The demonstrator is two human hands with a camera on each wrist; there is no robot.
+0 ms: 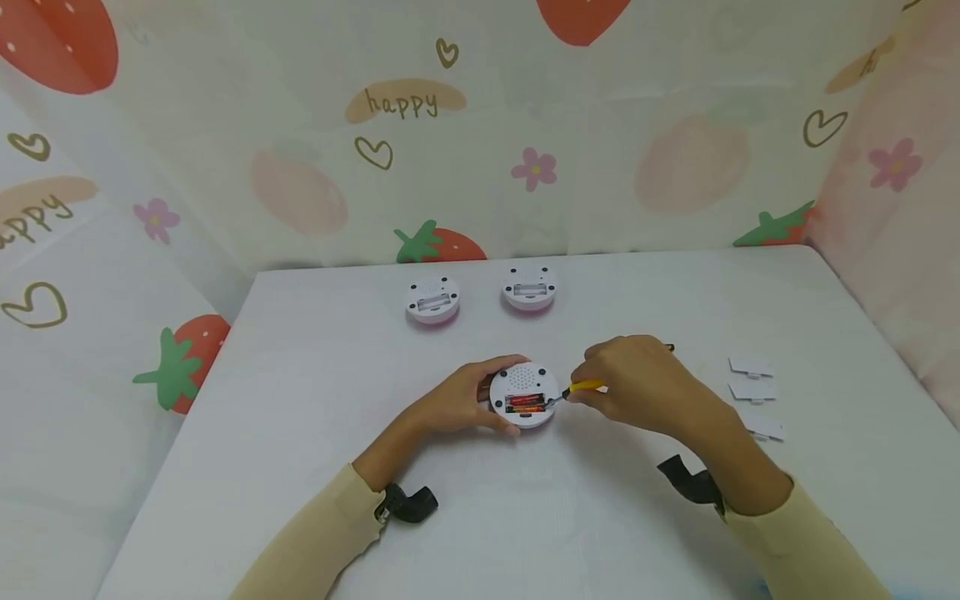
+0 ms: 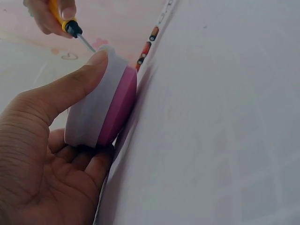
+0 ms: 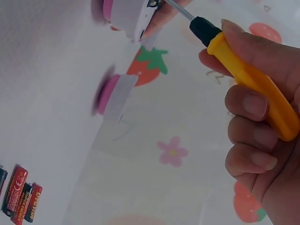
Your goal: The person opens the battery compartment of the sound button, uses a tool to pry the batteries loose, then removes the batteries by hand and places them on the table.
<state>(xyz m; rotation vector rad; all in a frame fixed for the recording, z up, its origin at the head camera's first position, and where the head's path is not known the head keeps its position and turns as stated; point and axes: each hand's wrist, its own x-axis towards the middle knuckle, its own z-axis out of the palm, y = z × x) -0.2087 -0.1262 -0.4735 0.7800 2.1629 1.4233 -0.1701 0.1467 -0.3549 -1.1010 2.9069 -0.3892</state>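
My left hand [image 1: 468,398] grips a round white-and-pink battery-powered device [image 1: 522,375] by its rim, thumb on the near side and fingers on the far side. Its underside faces up, with small dark feet and a dotted grille. Red batteries [image 1: 525,403] lie in its open compartment. In my right hand [image 1: 645,383] is a screwdriver with a yellow handle [image 3: 255,84] and black collar. Its metal shaft [image 2: 86,43] reaches to the compartment's right end; the left thumb and device rim hide the tip in the left wrist view.
Behind stand two similar devices, left [image 1: 432,302] and right [image 1: 528,290], with bare battery slots. Three white covers [image 1: 752,390] lie in a column at the right. Several loose batteries [image 3: 21,194] lie on the white table [image 1: 330,333]. Patterned cloth [image 1: 495,125] hangs around it.
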